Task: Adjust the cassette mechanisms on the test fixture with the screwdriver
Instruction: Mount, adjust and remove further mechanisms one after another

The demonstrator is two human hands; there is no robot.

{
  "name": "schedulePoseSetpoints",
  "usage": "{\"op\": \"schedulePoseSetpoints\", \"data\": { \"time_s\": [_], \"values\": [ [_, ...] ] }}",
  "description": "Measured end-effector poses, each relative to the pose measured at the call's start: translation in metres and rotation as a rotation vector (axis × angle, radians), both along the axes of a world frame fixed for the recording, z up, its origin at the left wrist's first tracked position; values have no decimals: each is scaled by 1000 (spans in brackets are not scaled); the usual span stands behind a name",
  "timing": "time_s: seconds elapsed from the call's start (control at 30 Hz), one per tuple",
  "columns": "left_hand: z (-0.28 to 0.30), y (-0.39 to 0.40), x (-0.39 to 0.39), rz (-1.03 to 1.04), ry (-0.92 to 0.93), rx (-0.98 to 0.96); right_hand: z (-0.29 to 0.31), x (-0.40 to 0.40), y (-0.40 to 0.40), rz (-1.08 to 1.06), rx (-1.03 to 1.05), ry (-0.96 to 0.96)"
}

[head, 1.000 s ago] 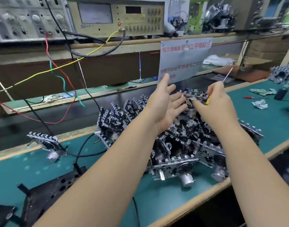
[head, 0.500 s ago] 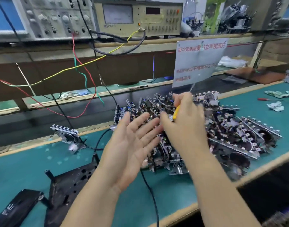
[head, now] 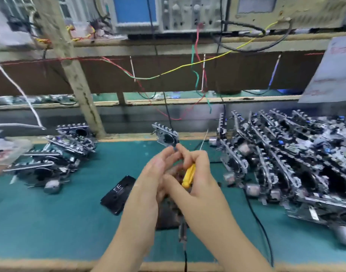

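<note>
A single cassette mechanism [head: 166, 136] stands tilted at the back of the green mat, with a black cable running up from it. My right hand [head: 199, 173] grips the yellow-handled screwdriver [head: 188, 176], whose thin shaft points up and to the right. My left hand [head: 154, 173] is close against the right one, its fingers loosely extended. Fingertips of both hands meet at the mechanism's lower edge. The black test fixture [head: 168, 214] lies under my hands and is mostly hidden by them. The picture is motion-blurred.
A large heap of cassette mechanisms [head: 286, 163] fills the right of the mat, and a smaller heap [head: 50, 161] lies at the left. A flat black cassette-like block [head: 118, 193] sits left of my hands. Coloured wires [head: 195, 75] hang from the instruments [head: 188, 14] on the shelf above.
My view has swung left, away from the large heap. Both hands have moved from that heap to the single wired mechanism. The left hand, earlier spread palm up, now reaches its fingertips to the mechanism.
</note>
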State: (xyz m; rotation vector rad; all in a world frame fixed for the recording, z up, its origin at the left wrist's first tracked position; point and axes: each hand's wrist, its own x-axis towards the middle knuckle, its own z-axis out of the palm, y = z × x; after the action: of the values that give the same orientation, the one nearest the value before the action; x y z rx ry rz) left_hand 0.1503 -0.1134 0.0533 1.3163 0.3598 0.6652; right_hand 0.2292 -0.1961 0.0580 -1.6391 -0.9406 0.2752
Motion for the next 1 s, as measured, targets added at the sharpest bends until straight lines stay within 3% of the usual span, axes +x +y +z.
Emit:
{"op": "schedulePoseSetpoints", "data": {
  "time_s": [0.17,0.27,0.43,0.6,0.8,0.9,1.0],
  "values": [
    [-20,48,-56,252,92,6,-6,-28,34,220,-56,153],
    [-31,74,-84,402,231,257,-11,-45,47,313,-82,147],
    [-50,144,-115,886,527,732,-16,-58,60,351,-118,121],
    [-57,219,-110,1031,832,458,-16,-61,70,334,-105,144],
    [-67,251,-109,1082,680,409,-17,-57,73,298,-135,123],
    [-70,221,-113,1117,564,574,-17,-54,75,285,-137,141],
    [-70,166,-114,1040,297,764,-15,-52,79,270,-110,208]
  ]
}}
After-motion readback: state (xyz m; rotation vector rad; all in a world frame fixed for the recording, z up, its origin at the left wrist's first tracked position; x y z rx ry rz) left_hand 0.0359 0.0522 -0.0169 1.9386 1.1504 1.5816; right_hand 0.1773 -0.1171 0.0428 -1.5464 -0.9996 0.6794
